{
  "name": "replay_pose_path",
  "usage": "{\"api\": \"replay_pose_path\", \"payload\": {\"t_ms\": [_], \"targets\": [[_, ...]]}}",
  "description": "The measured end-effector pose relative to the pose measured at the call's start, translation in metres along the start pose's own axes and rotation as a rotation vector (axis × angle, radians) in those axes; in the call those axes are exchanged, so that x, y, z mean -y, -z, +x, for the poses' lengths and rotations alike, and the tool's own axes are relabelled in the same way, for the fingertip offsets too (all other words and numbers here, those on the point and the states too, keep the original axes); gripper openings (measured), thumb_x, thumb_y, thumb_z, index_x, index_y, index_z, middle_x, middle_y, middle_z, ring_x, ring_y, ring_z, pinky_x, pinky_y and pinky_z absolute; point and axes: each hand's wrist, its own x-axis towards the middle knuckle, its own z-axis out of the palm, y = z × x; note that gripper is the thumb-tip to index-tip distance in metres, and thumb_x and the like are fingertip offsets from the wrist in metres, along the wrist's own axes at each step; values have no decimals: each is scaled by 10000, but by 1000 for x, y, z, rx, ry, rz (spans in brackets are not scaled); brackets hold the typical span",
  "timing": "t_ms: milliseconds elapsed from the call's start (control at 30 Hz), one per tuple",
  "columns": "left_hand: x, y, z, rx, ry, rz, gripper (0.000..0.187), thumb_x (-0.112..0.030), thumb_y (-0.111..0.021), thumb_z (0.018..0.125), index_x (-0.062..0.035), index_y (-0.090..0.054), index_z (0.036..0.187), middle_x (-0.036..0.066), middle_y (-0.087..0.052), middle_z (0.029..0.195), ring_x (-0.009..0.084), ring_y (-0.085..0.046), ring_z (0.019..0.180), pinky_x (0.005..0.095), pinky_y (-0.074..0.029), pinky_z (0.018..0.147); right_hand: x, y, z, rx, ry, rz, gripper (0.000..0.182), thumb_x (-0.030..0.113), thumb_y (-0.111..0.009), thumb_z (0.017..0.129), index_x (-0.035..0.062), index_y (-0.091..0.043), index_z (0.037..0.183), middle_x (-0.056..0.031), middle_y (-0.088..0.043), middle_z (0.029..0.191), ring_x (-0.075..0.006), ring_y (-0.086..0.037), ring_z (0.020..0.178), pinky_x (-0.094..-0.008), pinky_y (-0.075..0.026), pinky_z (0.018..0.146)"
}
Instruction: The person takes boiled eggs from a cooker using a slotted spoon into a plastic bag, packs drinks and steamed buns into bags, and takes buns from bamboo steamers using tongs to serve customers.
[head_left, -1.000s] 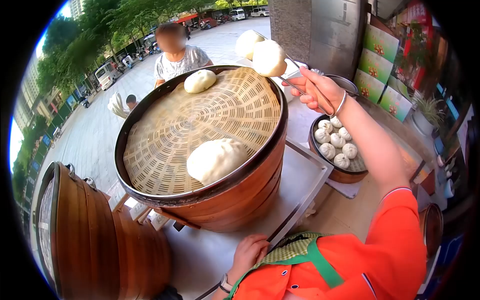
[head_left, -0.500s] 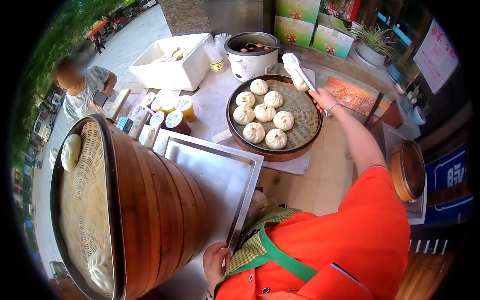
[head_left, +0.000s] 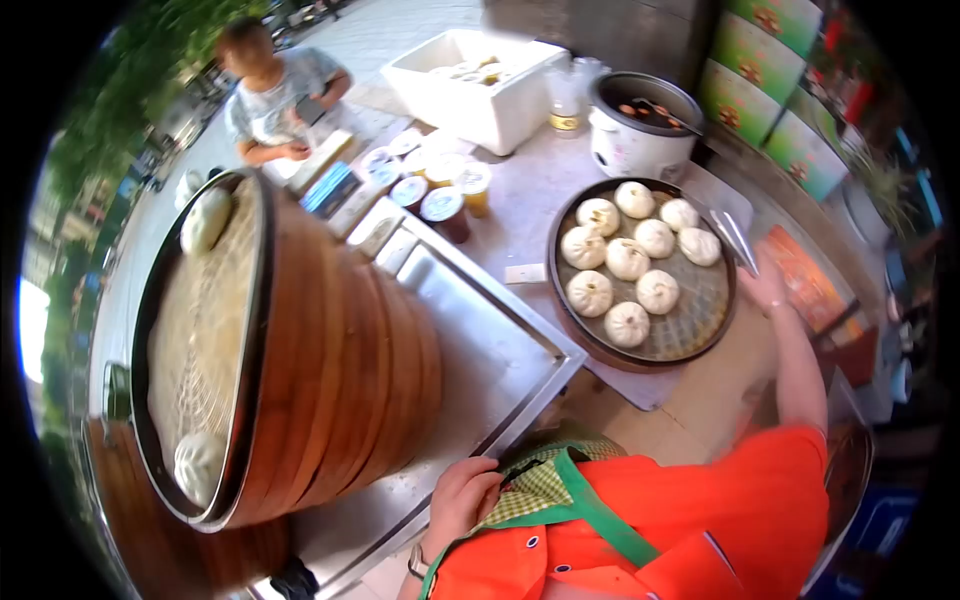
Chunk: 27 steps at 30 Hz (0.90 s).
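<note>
My right hand (head_left: 765,287) is closed around metal tongs (head_left: 736,243). The tongs' tips are over the right rim of a round bamboo steamer tray (head_left: 705,338), close beside a steamed bun (head_left: 699,247). Several more pleated buns (head_left: 627,259) sit on the tray's woven base. Low in the view, my left hand (head_left: 465,500) has its fingers curled in, close to the checked apron (head_left: 512,500) and the metal counter's edge. I see nothing held in it. A tall stack of bamboo steamers (head_left: 340,370) stands on the left, with a bun (head_left: 200,467) and another bun (head_left: 207,222) in its top tier.
Sealed drink cups (head_left: 443,208) stand behind the metal counter (head_left: 480,340). Farther back are a white foam box (head_left: 500,110) and a cooker (head_left: 645,150) with eggs in dark liquid. A person (head_left: 280,100) stands across the counter. Green cartons (head_left: 750,60) are stacked at back right.
The tongs held buns above the tray's back right edge; now those rest on the tray and the tongs are lower, beside them. My view has turned, shifting the scene rightward.
</note>
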Motion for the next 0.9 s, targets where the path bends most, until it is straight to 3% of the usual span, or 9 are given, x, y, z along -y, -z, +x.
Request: {"api": "replay_pose_path", "payload": {"t_ms": [67,167,233,300,400,600,767,867,900], "targets": [[0,11,0,2,-39,-14,197,-34,-663,674,-46,-563,843,107,-585,937,290,-578,850,371,-477,711,35,19,15,-127,116,42,577,253,-621,791,8,-406,1267,-211,-540,1141,-331,-540,1033,-377,-428,869],[1,26,-15,-31,-72,4,197,-37,-653,695,-43,-557,866,112,-582,946,296,-576,840,373,-476,703,190,104,21,7,298,690,609,310,-611,834,0,-376,1303,-134,-526,1170,-195,-535,1026,-316,-436,866],[7,41,-29,-31,-148,5,199,-32,-652,704,-41,-556,878,117,-587,946,306,-580,821,378,-477,695,302,162,2,4,680,801,673,394,-619,816,-1,-374,1303,-122,-495,1186,-196,-512,1066,-310,-431,881],[11,53,-50,-58,-171,-23,219,-37,-656,705,-41,-550,898,120,-585,957,307,-579,821,378,-477,684,394,210,-22,144,818,772,658,347,-665,772,22,-403,1280,-129,-525,1103,-221,-550,979,-312,-453,833],[16,64,-95,-160,-101,-11,194,-24,-659,698,-36,-562,865,123,-593,935,299,-582,818,370,-481,683,489,243,-40,122,1293,347,587,337,-664,737,-19,-477,1164,-190,-562,1023,-326,-552,912,-358,-442,804],[28,88,-167,-360,94,38,180,-24,-662,691,-60,-581,847,85,-605,909,256,-593,815,341,-480,694,554,282,-84,381,1308,-43,564,375,-638,753,-35,-516,1121,-212,-573,1036,-352,-536,978,-384,-424,850],[48,103,-203,-303,93,46,187,-20,-665,679,-57,-583,843,85,-608,909,261,-594,814,346,-479,691,562,311,-101,359,1235,-152,492,374,-615,770,-23,-560,1055,-205,-589,971,-344,-547,950,-387,-435,819],[62,108,-197,-235,7,22,190,-19,-661,676,-57,-585,845,85,-609,905,266,-593,811,350,-477,691,562,308,-111,500,1155,-103,410,377,-554,830,-6,-569,975,-192,-592,799,-344,-560,794,-396,-447,727],[62,110,-202,-244,12,37,190,-19,-659,676,-57,-586,847,85,-608,904,268,-592,811,352,-476,691,556,296,-99,509,1135,-64,401,392,-519,864,-5,-569,892,-137,-576,687,-260,-562,619,-347,-467,590]]}}
